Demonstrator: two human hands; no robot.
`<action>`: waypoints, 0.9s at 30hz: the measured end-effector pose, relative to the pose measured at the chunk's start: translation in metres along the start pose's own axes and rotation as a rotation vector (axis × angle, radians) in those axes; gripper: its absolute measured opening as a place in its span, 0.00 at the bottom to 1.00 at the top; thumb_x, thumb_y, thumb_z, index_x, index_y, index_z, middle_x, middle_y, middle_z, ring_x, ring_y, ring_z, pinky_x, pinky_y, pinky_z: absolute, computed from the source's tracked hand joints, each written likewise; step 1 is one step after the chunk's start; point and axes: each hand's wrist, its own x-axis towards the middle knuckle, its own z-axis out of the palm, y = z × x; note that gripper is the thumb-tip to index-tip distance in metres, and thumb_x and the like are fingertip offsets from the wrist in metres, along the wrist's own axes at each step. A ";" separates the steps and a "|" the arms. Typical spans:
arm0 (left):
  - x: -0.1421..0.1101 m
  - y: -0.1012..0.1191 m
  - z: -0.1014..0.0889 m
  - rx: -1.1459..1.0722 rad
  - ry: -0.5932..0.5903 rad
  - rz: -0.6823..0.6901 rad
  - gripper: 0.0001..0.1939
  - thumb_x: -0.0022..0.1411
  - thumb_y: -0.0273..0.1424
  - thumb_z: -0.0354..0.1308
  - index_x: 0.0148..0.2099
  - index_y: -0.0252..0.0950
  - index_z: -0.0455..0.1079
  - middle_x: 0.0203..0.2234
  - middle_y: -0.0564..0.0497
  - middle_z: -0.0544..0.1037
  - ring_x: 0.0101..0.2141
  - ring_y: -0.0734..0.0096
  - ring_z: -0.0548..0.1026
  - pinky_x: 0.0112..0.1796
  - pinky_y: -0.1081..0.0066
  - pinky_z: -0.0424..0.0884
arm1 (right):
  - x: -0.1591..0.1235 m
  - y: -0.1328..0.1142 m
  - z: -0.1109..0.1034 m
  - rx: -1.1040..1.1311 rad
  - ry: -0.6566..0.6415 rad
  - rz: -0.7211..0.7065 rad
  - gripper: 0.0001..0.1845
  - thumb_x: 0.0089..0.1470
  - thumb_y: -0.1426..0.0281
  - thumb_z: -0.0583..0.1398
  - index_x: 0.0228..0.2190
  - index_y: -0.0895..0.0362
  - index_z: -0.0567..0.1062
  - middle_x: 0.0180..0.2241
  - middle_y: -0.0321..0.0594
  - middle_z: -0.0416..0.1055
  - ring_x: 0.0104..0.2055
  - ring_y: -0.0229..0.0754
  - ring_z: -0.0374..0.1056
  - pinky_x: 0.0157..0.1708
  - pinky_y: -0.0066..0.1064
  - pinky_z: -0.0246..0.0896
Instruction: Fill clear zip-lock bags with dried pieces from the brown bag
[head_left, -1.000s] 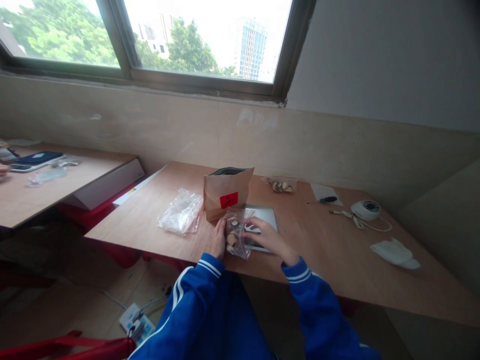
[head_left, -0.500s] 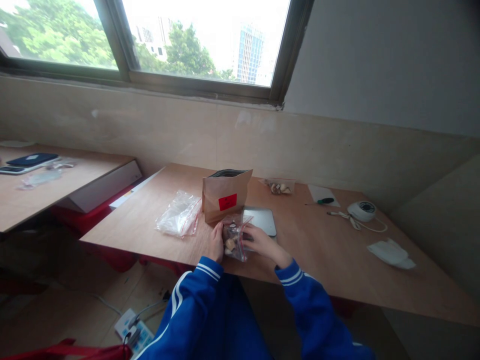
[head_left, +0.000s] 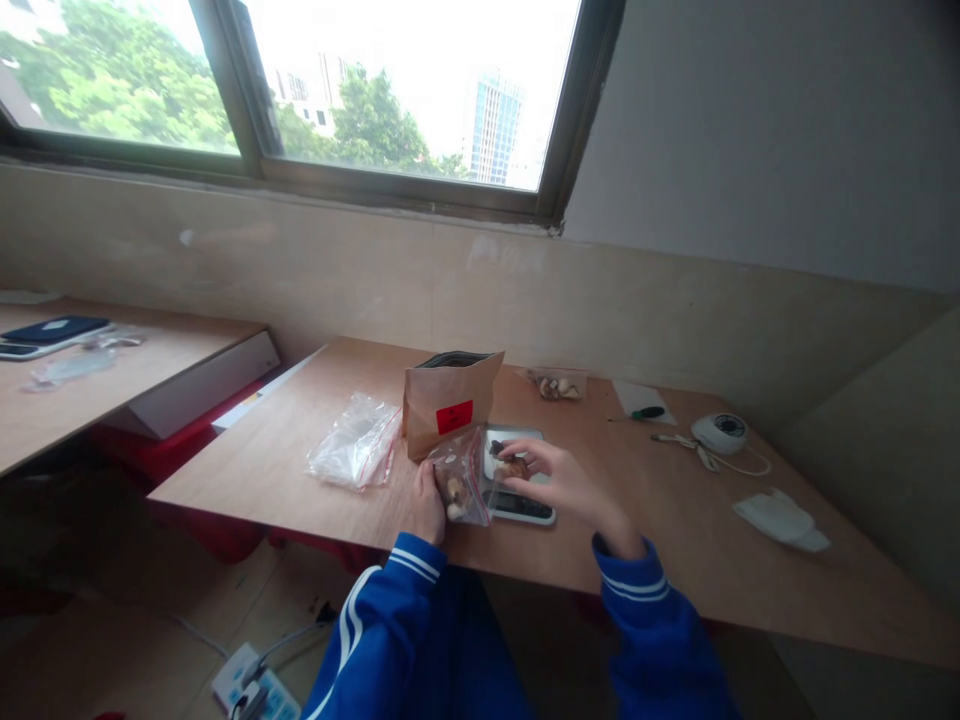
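Brown piece (head_left: 514,467) held over the scale (head_left: 523,508)

The right hand (head_left: 559,486) pinches it between thumb and fingers — whether it touches the scale is unclear. Just left, the left hand (head_left: 427,503) grips a clear bag (head_left: 459,470) of pale pieces (head_left: 455,497), its red-striped edge (head_left: 480,482) facing the right hand. Behind stands a paper pouch (head_left: 427,400) — its red label (head_left: 454,416) bears writing too small to read.

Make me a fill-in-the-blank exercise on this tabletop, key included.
The right hand holds small pieces, mostly ____ in colour, over the digital scale.
The label on the kraft pouch is coloured ____.
The dome camera appears to the ____ of the screwdriver.

Missing words: brown; red; right.
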 end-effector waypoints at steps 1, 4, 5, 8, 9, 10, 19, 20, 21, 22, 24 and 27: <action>0.001 -0.003 0.000 -0.006 0.006 0.006 0.17 0.63 0.41 0.46 0.38 0.36 0.72 0.37 0.46 0.78 0.48 0.56 0.71 0.53 0.58 0.63 | 0.006 -0.006 -0.005 0.027 0.020 -0.005 0.14 0.47 0.69 0.64 0.39 0.55 0.77 0.43 0.41 0.74 0.43 0.45 0.71 0.42 0.37 0.69; 0.003 -0.014 -0.002 -0.020 0.048 0.014 0.19 0.62 0.43 0.46 0.36 0.36 0.72 0.33 0.47 0.78 0.42 0.57 0.74 0.49 0.58 0.66 | 0.040 -0.020 -0.015 0.111 0.162 -0.080 0.16 0.49 0.68 0.64 0.42 0.55 0.75 0.45 0.42 0.73 0.45 0.45 0.71 0.46 0.38 0.68; 0.003 -0.018 -0.003 -0.011 0.066 0.013 0.20 0.61 0.44 0.46 0.37 0.35 0.72 0.33 0.47 0.78 0.41 0.57 0.74 0.48 0.58 0.67 | 0.056 -0.023 -0.016 0.117 0.225 -0.127 0.16 0.49 0.67 0.64 0.42 0.55 0.75 0.46 0.42 0.73 0.46 0.45 0.71 0.47 0.38 0.67; 0.001 -0.023 -0.006 0.048 0.094 0.006 0.21 0.62 0.44 0.46 0.39 0.34 0.73 0.35 0.45 0.79 0.42 0.56 0.74 0.48 0.57 0.67 | 0.105 -0.027 -0.011 0.024 0.352 -0.304 0.16 0.49 0.68 0.64 0.42 0.55 0.74 0.47 0.43 0.72 0.47 0.45 0.69 0.50 0.38 0.64; 0.000 -0.022 -0.006 0.066 0.094 0.006 0.22 0.62 0.44 0.46 0.40 0.34 0.73 0.36 0.45 0.79 0.42 0.56 0.75 0.48 0.58 0.66 | 0.119 -0.027 -0.008 -0.024 0.347 -0.362 0.15 0.49 0.69 0.64 0.42 0.55 0.74 0.48 0.43 0.72 0.48 0.45 0.69 0.51 0.38 0.64; -0.001 -0.021 -0.007 0.078 0.091 0.006 0.22 0.62 0.44 0.46 0.40 0.33 0.74 0.36 0.45 0.79 0.42 0.56 0.75 0.49 0.58 0.66 | 0.130 -0.026 -0.004 -0.066 0.319 -0.409 0.15 0.49 0.70 0.64 0.41 0.55 0.74 0.48 0.43 0.72 0.49 0.45 0.68 0.51 0.38 0.63; 0.001 -0.023 -0.003 -0.075 0.036 0.035 0.20 0.61 0.44 0.50 0.44 0.36 0.74 0.40 0.46 0.80 0.45 0.57 0.75 0.48 0.61 0.68 | 0.137 -0.015 0.010 -0.183 0.076 -0.454 0.16 0.57 0.63 0.59 0.47 0.54 0.74 0.53 0.44 0.69 0.55 0.44 0.65 0.55 0.36 0.58; 0.001 -0.025 -0.003 -0.070 0.051 0.035 0.19 0.61 0.44 0.50 0.44 0.37 0.75 0.39 0.47 0.80 0.45 0.57 0.75 0.48 0.61 0.68 | 0.135 -0.014 0.011 -0.202 0.065 -0.446 0.16 0.59 0.61 0.57 0.45 0.54 0.75 0.54 0.45 0.68 0.56 0.44 0.64 0.56 0.37 0.57; 0.001 -0.026 -0.004 -0.053 0.071 0.030 0.19 0.61 0.43 0.51 0.43 0.37 0.75 0.39 0.46 0.80 0.46 0.56 0.74 0.49 0.60 0.67 | 0.133 -0.012 0.011 -0.227 0.056 -0.437 0.17 0.60 0.60 0.54 0.42 0.55 0.76 0.56 0.45 0.66 0.57 0.45 0.62 0.57 0.38 0.55; 0.002 -0.026 -0.004 -0.028 0.091 0.019 0.18 0.61 0.43 0.51 0.43 0.37 0.75 0.39 0.46 0.79 0.47 0.55 0.74 0.51 0.59 0.66 | 0.132 -0.011 0.012 -0.257 0.049 -0.430 0.20 0.62 0.59 0.51 0.38 0.56 0.78 0.57 0.45 0.65 0.58 0.46 0.61 0.57 0.39 0.54; 0.002 -0.026 -0.005 0.012 0.111 -0.001 0.17 0.61 0.42 0.51 0.43 0.37 0.75 0.41 0.46 0.79 0.49 0.55 0.72 0.54 0.58 0.63 | 0.131 -0.011 0.014 -0.319 0.052 -0.429 0.26 0.64 0.57 0.47 0.32 0.57 0.79 0.58 0.46 0.63 0.60 0.47 0.58 0.59 0.42 0.50; 0.001 -0.023 -0.006 0.008 0.092 0.008 0.16 0.62 0.41 0.51 0.43 0.37 0.75 0.42 0.47 0.79 0.50 0.56 0.71 0.56 0.58 0.60 | 0.129 -0.015 0.015 -0.361 0.129 -0.428 0.27 0.64 0.57 0.45 0.35 0.55 0.79 0.59 0.44 0.61 0.61 0.48 0.54 0.61 0.46 0.43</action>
